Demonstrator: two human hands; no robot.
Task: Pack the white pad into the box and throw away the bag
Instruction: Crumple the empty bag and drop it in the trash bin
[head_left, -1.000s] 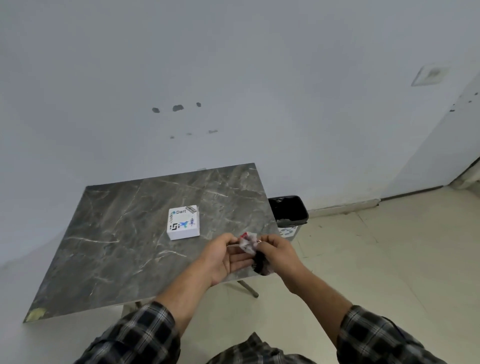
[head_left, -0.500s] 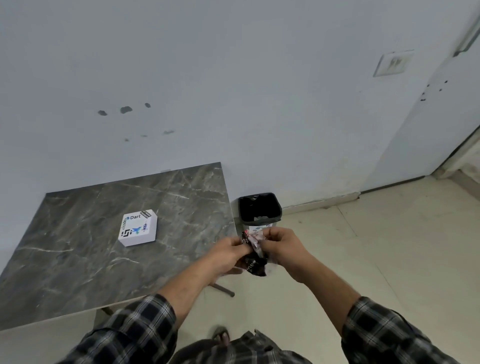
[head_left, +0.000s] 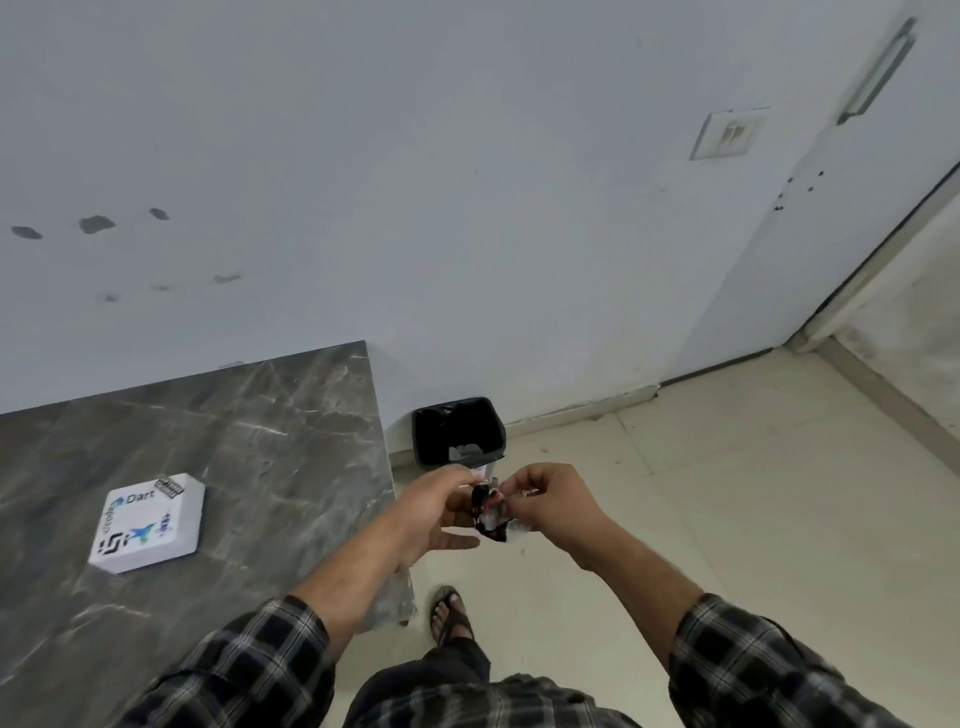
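1. Hands are meeting off the table's right edge, above the floor, both pinching 1 crumpled bag (head_left: 489, 512) between them.
2. The left hand (head_left: 434, 512) is gripping the bag's left side with its upper fingers curled, while its lower fingers are lying straight out underneath, pointing toward 3 o'clock.
3. The right hand (head_left: 550, 501) is clamping the bag's right side, fingertips bent in toward 9 o'clock.
4. The bag is showing black, white and a spot of red, and it is bunched up; I cannot tell whether anything is inside it.
5. The bin (head_left: 460, 431) is standing on the floor at 12 o'clock from the hands, near them, lined in black, against the wall's base and just beside the table's far right corner. Some pale scraps are lying inside it.
6. The box (head_left: 148, 522) is sitting shut on the table (head_left: 270, 467), well apart from the hands at 9 o'clock. It is white, with "Dart" and coloured logos printed on the lid.
7. The pad is not showing anywhere; whether it is in the box I cannot tell.
8. Both plaid sleeves are reaching in from 6 o'clock, and 1 sandalled foot (head_left: 451, 613) is standing on the pale tiles at 6 o'clock from the hands, just beside the table's near corner.
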